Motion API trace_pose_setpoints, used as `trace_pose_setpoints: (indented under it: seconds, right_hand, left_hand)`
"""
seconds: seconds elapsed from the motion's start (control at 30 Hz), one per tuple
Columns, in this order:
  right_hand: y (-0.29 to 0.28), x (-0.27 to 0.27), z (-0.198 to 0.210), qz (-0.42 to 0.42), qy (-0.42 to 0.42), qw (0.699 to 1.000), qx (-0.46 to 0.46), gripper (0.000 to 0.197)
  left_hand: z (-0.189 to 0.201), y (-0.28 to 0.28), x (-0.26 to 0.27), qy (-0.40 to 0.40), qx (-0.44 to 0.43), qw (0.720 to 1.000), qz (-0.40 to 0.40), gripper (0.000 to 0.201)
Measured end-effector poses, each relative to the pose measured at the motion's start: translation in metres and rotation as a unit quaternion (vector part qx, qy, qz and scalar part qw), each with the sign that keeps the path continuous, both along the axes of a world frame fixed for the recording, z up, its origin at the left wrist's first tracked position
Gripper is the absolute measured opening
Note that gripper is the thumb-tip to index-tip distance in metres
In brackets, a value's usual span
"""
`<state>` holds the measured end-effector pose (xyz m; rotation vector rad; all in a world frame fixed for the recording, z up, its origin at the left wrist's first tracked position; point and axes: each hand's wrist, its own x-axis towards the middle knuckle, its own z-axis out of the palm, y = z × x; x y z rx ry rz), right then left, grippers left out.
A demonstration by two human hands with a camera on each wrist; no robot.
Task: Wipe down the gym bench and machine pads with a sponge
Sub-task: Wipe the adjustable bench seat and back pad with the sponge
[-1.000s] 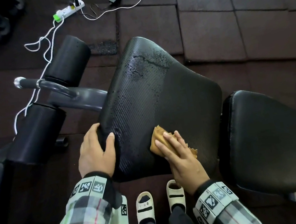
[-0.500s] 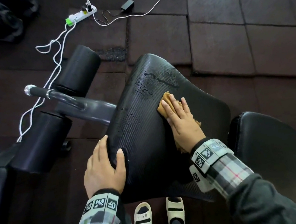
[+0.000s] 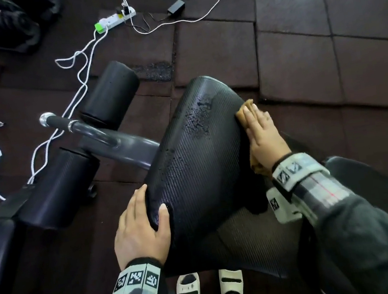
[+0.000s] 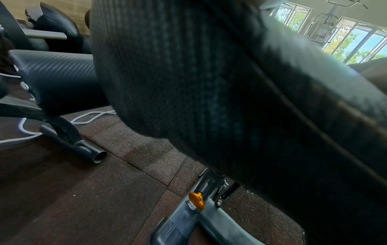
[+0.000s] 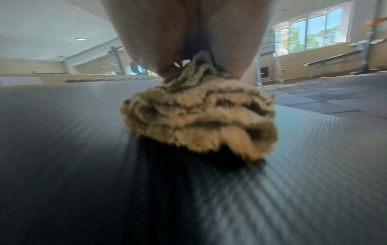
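My right hand [image 3: 263,135] lies flat, fingers straight and together, pressing a tan, crumpled, fuzzy sponge [image 5: 199,119] onto the black, ribbed-vinyl bench seat pad [image 3: 200,165]. The sponge sits at the pad's right edge near its far, narrow end, one corner showing past my fingertips [image 3: 251,112] and another bit showing by my wrist. Left of it, a patch of water beads [image 3: 198,119] runs down the pad's centre. My left hand [image 3: 139,230] grips the pad's near left edge, thumb curled on top, the other fingers wrapped under the rim and out of sight. Beyond the far tip and to the right lies open dark rubber floor tile [image 3: 300,63]. To the left, two black foam roller pads [image 3: 112,93] on a grey steel bar [image 3: 118,144] stand close to the seat, with a white cord [image 3: 79,73] trailing past them.
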<state>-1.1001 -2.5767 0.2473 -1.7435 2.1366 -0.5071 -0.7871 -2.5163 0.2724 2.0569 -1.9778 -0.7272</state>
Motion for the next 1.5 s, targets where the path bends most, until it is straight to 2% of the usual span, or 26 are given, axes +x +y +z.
trace_pose_setpoints:
  seconds: [0.17, 0.37, 0.47, 0.63, 0.8, 0.97, 1.13, 1.23, 1.37, 1.5]
  right_hand:
    - [0.026, 0.048, 0.007, 0.057, 0.024, 0.998, -0.013, 0.053]
    - [-0.046, 0.042, 0.000, 0.062, 0.058, 0.996, 0.020, 0.055]
    - [-0.065, 0.020, 0.009, 0.052, 0.035, 0.998, 0.007, 0.050]
    - [-0.022, 0.002, 0.013, -0.010, 0.002, 0.999, 0.030, 0.051]
    - [0.021, 0.031, 0.008, 0.057, 0.019, 0.998, -0.001, 0.053]
    - [-0.027, 0.046, 0.009, 0.081, 0.040, 0.995, 0.044, 0.061]
    - [-0.065, 0.027, 0.032, 0.038, 0.028, 0.997, 0.057, 0.053]
    - [-0.044, 0.018, 0.027, -0.010, 0.007, 0.998, 0.062, 0.052]
    - [0.014, 0.021, 0.011, 0.011, 0.005, 0.999, 0.044, 0.053]
    - [0.057, 0.025, 0.002, 0.001, -0.017, 0.996, 0.086, 0.055]
  left_hand:
    - [0.001, 0.001, -0.001, 0.000, 0.003, 1.000, 0.004, 0.069]
    - [0.001, 0.000, 0.000, 0.000, 0.002, 1.000, -0.002, 0.070]
    - [0.001, 0.000, 0.000, -0.001, 0.003, 1.000, 0.000, 0.071]
    - [0.000, 0.000, 0.000, 0.000, 0.001, 1.000, -0.003, 0.070]
    - [0.000, 0.000, 0.000, -0.002, 0.001, 1.000, -0.002, 0.069]
    - [-0.001, 0.001, 0.001, 0.002, -0.006, 1.000, -0.005, 0.069]
    - [-0.003, 0.001, 0.002, 0.000, -0.005, 1.000, -0.004, 0.069]
    - [-0.002, 0.001, 0.001, 0.001, -0.005, 1.000, -0.004, 0.069]
    - [-0.003, 0.001, 0.001, 0.005, -0.008, 1.000, -0.002, 0.068]
    - [-0.004, 0.001, 0.001, 0.006, -0.009, 1.000, -0.002, 0.067]
